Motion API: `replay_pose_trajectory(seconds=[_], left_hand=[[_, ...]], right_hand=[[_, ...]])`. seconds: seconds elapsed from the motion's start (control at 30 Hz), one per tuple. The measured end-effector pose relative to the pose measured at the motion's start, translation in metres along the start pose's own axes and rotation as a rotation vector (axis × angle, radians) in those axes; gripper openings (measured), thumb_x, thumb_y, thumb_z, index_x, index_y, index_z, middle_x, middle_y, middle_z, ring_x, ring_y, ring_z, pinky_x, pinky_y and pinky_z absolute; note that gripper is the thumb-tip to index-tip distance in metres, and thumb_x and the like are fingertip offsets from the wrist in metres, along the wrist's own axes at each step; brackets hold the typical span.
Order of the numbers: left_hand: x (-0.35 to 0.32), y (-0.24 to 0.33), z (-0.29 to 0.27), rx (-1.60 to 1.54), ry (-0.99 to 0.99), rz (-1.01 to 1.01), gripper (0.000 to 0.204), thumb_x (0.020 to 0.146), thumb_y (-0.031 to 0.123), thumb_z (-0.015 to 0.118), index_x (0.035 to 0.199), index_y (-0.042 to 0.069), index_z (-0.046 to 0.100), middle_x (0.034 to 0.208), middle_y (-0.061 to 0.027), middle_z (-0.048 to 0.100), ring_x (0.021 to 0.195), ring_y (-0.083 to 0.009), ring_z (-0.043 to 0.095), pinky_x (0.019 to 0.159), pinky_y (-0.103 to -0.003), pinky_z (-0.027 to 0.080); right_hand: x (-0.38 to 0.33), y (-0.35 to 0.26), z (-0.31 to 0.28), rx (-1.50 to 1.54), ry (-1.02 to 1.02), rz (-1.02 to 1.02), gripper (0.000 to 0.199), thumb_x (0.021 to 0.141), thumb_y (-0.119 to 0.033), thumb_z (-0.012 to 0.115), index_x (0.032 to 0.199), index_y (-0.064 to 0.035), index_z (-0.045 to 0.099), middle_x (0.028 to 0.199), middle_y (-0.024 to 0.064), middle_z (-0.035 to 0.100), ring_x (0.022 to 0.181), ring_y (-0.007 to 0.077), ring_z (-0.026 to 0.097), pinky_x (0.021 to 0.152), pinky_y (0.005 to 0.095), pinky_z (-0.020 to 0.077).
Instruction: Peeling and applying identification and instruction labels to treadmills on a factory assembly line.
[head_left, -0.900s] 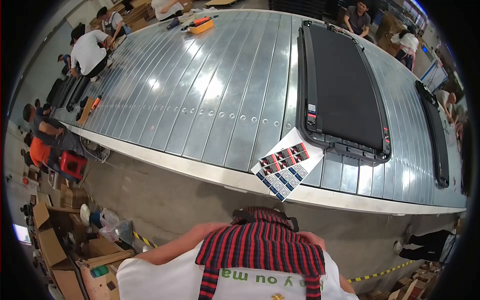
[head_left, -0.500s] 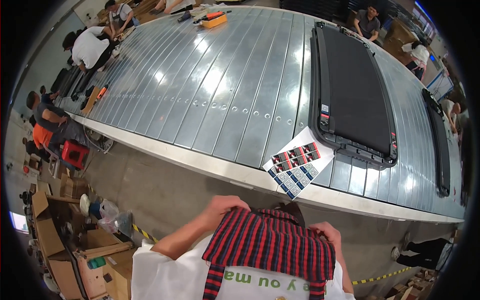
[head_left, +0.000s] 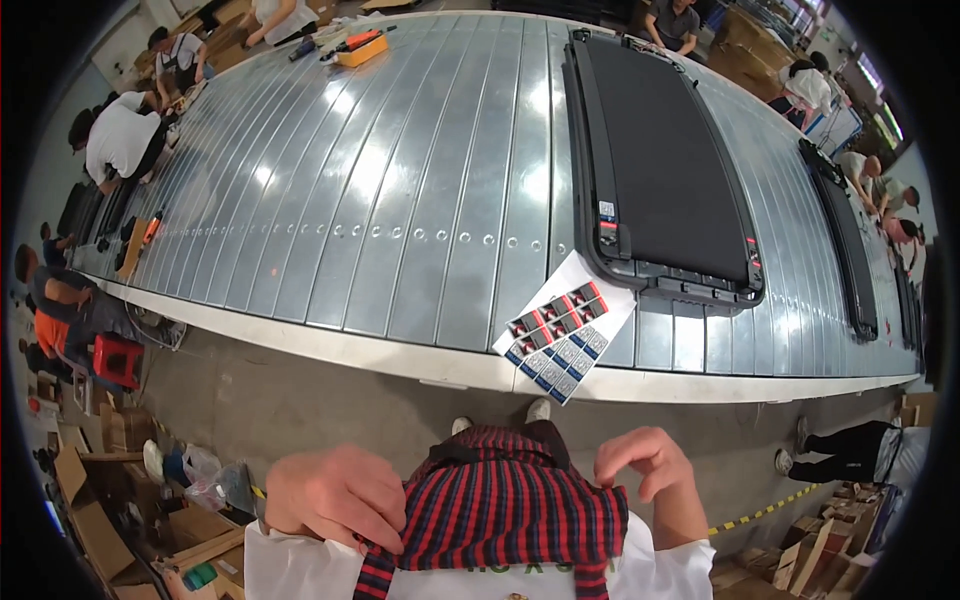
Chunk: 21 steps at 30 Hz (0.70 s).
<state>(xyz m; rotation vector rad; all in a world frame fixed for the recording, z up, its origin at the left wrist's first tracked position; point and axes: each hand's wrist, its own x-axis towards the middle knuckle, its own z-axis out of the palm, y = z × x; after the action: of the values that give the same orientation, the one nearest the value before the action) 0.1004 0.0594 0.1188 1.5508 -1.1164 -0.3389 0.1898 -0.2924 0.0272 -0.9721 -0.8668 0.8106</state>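
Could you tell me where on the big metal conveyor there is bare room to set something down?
The widest free patch on the slatted metal conveyor lies left of the black panel and the sticker sheet, below the orange tool. The right side is crowded: another black panel lies there. Both hands, left and right, are at the plaid apron.

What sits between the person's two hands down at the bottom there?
In the head view, a red-and-black plaid cloth spans the gap between the left hand and the right hand; the left hand grips its edge.

The red plaid cloth (head_left: 500, 510) is cut off by the lower edge.
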Motion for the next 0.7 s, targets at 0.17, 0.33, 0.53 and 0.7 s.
replay_pose_trajectory(seconds=[0.17, 0.33, 0.53, 0.7], left_hand=[[0.017, -0.047, -0.019, -0.348, 0.248, -0.107, 0.028, 0.065, 0.019, 0.072, 0.085, 0.001, 0.062, 0.078, -0.0079, 0.061, 0.073, -0.0208, 0.057, 0.066, -0.029, 0.046], [0.088, -0.108, -0.033, 0.162, 0.448, -0.816, 0.019, 0.072, 0.015, 0.065, 0.085, 0.003, 0.06, 0.073, -0.0053, 0.06, 0.07, -0.0118, 0.056, 0.063, -0.027, 0.044], [0.138, -0.214, -0.017, 0.163, 0.222, -0.761, 0.022, 0.077, 0.024, 0.057, 0.087, 0.005, 0.057, 0.079, -0.0084, 0.059, 0.071, -0.0218, 0.057, 0.062, -0.031, 0.044], [0.171, -0.258, -0.011, 0.257, 0.143, -0.881, 0.023, 0.077, 0.023, 0.058, 0.09, 0.005, 0.057, 0.083, -0.0099, 0.059, 0.074, -0.0243, 0.057, 0.064, -0.032, 0.045]], right_hand=[[0.004, -0.018, -0.079, -0.331, 0.316, 0.522, 0.023, 0.077, -0.013, 0.061, 0.095, 0.0012, 0.06, 0.081, 0.0049, 0.061, 0.078, 0.0089, 0.055, 0.067, 0.0226, 0.0437], [0.011, -0.003, -0.178, -0.538, 0.505, 0.501, 0.018, 0.081, -0.011, 0.056, 0.094, 0.0014, 0.058, 0.077, 0.0034, 0.059, 0.069, 0.0089, 0.054, 0.063, 0.023, 0.0446], [0.057, 0.008, -0.271, -0.116, 0.844, 0.304, 0.015, 0.082, -0.01, 0.053, 0.092, 0.0001, 0.056, 0.075, 0.0047, 0.057, 0.067, 0.0122, 0.054, 0.064, 0.0263, 0.0474], [0.093, 0.013, -0.31, 0.384, 0.929, 0.251, 0.018, 0.085, -0.02, 0.05, 0.092, -0.0044, 0.055, 0.078, 0.0058, 0.057, 0.075, 0.0159, 0.056, 0.072, 0.0376, 0.0486]])
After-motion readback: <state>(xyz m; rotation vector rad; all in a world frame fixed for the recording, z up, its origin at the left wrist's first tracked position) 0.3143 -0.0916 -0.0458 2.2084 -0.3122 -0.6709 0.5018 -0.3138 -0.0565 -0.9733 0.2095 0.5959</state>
